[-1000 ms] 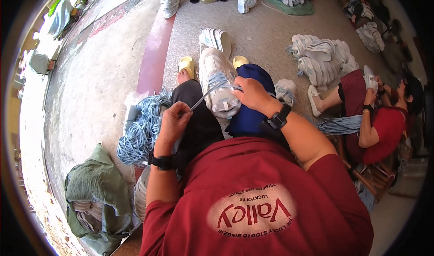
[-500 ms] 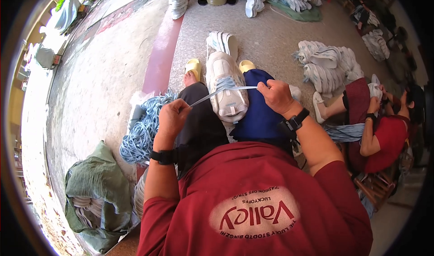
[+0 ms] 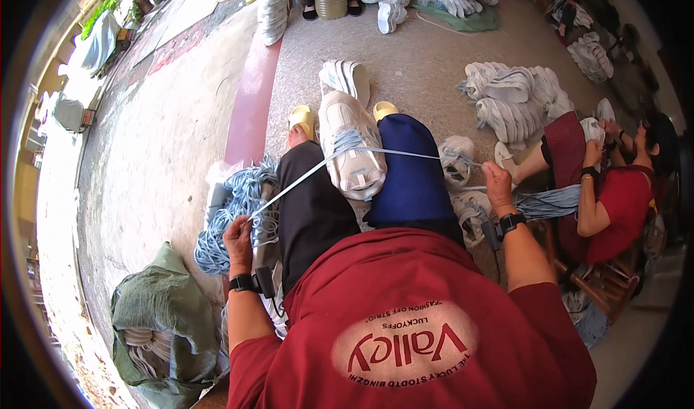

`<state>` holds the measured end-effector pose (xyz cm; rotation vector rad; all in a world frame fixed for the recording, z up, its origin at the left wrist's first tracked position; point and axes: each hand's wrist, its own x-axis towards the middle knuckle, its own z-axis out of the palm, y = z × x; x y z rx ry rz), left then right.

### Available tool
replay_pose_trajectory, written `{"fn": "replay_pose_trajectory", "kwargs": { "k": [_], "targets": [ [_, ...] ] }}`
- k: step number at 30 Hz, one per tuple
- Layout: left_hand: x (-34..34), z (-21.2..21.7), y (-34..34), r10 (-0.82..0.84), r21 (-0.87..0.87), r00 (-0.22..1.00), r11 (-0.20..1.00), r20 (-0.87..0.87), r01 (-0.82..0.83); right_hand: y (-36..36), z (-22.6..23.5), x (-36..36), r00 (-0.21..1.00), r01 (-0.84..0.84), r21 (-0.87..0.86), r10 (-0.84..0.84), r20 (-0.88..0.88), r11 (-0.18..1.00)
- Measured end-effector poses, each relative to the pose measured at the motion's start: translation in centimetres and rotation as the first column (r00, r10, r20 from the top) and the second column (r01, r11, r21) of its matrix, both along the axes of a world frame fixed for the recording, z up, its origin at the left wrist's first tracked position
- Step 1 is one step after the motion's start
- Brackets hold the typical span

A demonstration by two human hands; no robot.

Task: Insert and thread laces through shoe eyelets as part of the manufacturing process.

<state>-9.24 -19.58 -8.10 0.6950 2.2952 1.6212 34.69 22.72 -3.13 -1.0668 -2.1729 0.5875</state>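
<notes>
A white and beige sneaker (image 3: 352, 149) rests between my thighs, partly threaded with a light blue shoelace (image 3: 293, 185). The lace runs out of the shoe to both sides. At lower left, my left hand (image 3: 238, 239) pinches one end of it, close by a heap of loose blue laces (image 3: 242, 199). Out to the right, my right hand (image 3: 498, 185) is closed on the other end, beyond my right knee. Both lengths look taut. More white shoes (image 3: 457, 160) sit beside my right leg, just left of that hand.
Stacked white shoe pieces (image 3: 510, 95) lie on the floor ahead to the right. Another person (image 3: 614, 199) in red sits at the right, holding a shoe, near a bundle of blue laces (image 3: 549, 203). A green cloth sack (image 3: 163, 308) stands at lower left.
My hands have moved apart, the left down and leftward, the right out to the right. Longer lengths of shoelace now stretch from the sneaker on both sides.
</notes>
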Motion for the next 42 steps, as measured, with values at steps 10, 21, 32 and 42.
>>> {"fn": "replay_pose_trajectory", "kwargs": {
  "k": [10, 21, 32, 42],
  "targets": [
    [-0.6, -0.5, -8.0, 0.181, 0.032, 0.958, 0.981, 0.224, -0.193, 2.3, 4.5, 6.5, 0.978, 0.207, 0.455, -0.179, -0.103, 0.866],
    [-3.2, -1.5, -10.5, 0.17, 0.102, 0.921, 0.971, 0.35, -0.218, 7.3, 13.2, 2.3, 0.983, -0.041, 0.574, -0.07, 0.171, 0.818],
    [-0.2, -1.3, -14.1, 0.312, 0.033, 0.827, 0.929, 0.468, -0.369, -3.4, 5.4, -16.1, 0.801, -0.586, 0.161, 0.598, -0.029, 0.794],
    [-1.8, -4.1, -22.1, 0.346, -0.152, 0.87, 0.938, 0.353, -0.311, 0.3, 2.3, -9.9, 0.915, -0.404, -0.046, 0.403, -0.028, 0.913]
  ]
}}
